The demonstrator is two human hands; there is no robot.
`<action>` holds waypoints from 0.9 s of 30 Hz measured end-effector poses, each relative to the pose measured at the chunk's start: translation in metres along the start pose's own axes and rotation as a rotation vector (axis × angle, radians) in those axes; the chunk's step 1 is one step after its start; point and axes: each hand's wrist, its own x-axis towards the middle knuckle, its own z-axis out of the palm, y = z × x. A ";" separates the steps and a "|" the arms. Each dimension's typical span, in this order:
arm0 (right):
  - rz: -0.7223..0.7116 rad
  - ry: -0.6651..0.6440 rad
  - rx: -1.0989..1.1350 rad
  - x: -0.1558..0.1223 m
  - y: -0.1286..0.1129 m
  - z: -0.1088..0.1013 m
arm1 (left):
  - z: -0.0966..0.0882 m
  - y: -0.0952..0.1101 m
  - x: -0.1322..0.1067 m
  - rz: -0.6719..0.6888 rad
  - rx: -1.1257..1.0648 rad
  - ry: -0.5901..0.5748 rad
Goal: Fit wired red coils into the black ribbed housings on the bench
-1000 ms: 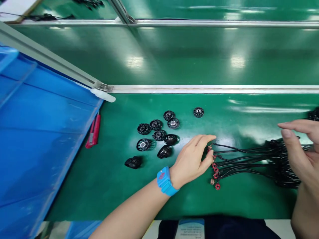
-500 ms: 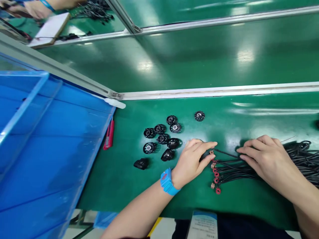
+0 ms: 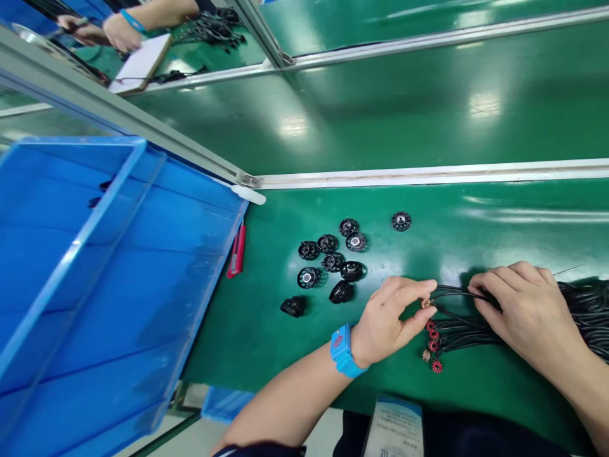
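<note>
My left hand [image 3: 387, 317], with a blue wrist strap [image 3: 346, 350], pinches a copper-coloured ring coil [image 3: 425, 304] at the end of a black cable between thumb and forefinger. My right hand [image 3: 521, 304] is closed on black cable [image 3: 454, 291] a short way to the right; its fingertips are partly hidden. Below the pinched coil, several red ring coils [image 3: 432, 346] and another copper-coloured coil [image 3: 426, 355] lie in a column on the green table. Their cables run right, beneath my right hand, into a thick black bundle [image 3: 587, 317].
Several black round plastic parts [image 3: 332, 261] are grouped left of my hands, with one black part [image 3: 401, 221] apart. A red-handled cutter [image 3: 236, 251] lies beside a large blue bin [image 3: 118, 304]. A metal rail [image 3: 428, 172] crosses behind. Another person's hand [image 3: 122, 32] shows at top left.
The camera view has swung left, so everything appears further right. My left fingers have closed on the copper-coloured coil. My right hand stays at the cables.
</note>
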 end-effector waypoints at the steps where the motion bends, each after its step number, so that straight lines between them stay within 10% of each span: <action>1: 0.014 0.018 -0.014 0.001 -0.002 0.001 | 0.000 0.000 0.000 -0.026 0.001 -0.002; 9: -0.018 -0.004 0.007 0.003 -0.010 0.013 | -0.004 -0.001 0.000 -0.062 -0.024 0.007; 17: -0.050 0.012 0.019 0.001 -0.010 0.010 | -0.013 -0.003 0.006 -0.130 0.175 -0.283; 22: -0.048 0.086 0.100 0.004 -0.009 0.005 | -0.024 0.000 0.034 -0.144 0.424 -0.098; 27: -0.017 0.106 -0.036 0.021 -0.015 0.013 | -0.028 -0.023 0.073 -0.051 0.754 -0.342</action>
